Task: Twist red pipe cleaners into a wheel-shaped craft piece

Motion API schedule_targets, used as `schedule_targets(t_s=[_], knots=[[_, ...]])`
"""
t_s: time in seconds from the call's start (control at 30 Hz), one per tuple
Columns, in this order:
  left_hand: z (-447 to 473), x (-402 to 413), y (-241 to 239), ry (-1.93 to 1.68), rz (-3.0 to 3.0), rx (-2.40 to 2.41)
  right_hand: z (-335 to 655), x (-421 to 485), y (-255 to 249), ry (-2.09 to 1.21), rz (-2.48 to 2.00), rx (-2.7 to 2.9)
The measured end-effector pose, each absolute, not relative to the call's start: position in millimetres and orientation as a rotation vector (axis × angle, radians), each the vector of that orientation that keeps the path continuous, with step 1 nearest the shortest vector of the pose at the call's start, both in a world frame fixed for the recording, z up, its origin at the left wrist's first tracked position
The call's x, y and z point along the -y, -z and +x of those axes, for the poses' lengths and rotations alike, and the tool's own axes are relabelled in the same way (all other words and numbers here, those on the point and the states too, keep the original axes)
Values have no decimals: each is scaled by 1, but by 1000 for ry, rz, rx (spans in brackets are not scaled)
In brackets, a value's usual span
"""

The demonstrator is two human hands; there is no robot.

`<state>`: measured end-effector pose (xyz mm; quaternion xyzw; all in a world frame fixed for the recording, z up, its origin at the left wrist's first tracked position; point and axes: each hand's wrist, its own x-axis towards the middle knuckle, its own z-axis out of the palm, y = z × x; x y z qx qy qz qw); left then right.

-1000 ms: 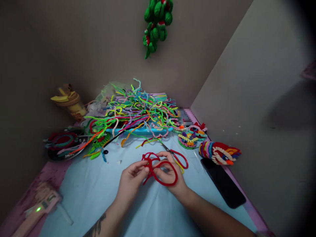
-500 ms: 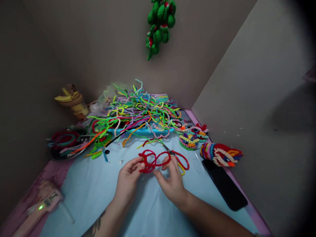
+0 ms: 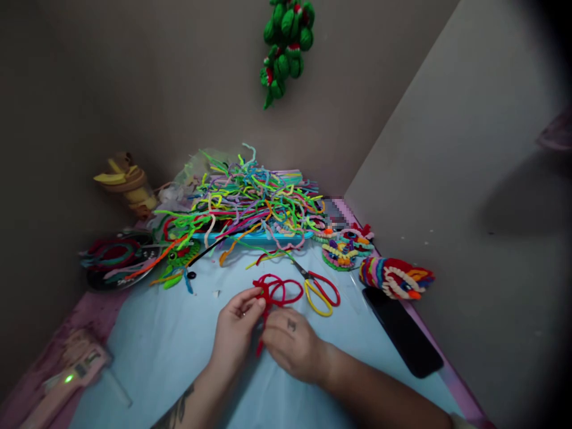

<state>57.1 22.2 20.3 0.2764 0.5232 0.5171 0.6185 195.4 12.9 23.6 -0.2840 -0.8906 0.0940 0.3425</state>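
Red pipe cleaner [image 3: 292,290], bent into several loops, stands up between my hands over the blue cloth. My left hand [image 3: 239,319] pinches the bundled base of the loops between thumb and fingertips. Just below the loops, my right hand [image 3: 292,342] is closed, its fingers curled round a red end; a short red tail hangs down between the two hands. The fingertips of the right hand are partly hidden behind its knuckles. Scissors [image 3: 319,291] with one red and one yellow handle lie slightly apart on the cloth, beyond the right hand.
A blue tray [image 3: 272,236] heaped with colourful pipe cleaners [image 3: 250,196] stands at the back. Finished pipe-cleaner figures [image 3: 397,279] and a black phone [image 3: 404,333] lie right. A round dark plate [image 3: 147,277] and a pink glue gun [image 3: 74,372] are left.
My right hand has let its hold on the right loop go, moved down and left, and closed below the bundle. The scissors now show fully. My left hand keeps its pinch.
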Motion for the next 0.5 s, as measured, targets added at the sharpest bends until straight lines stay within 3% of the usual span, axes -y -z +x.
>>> schedule_targets(t_s=[0.3, 0.4, 0.5], knots=[[49, -30, -24, -1296, 565, -1229, 185, -2, -46, -965, -64, 2397], [47, -30, -25, -1309, 670, -1285, 194, -8, -41, -970, -405, 2302], [49, -27, -28, -1274, 818, -1342, 200, -14, -30, -710, -997, 1968]])
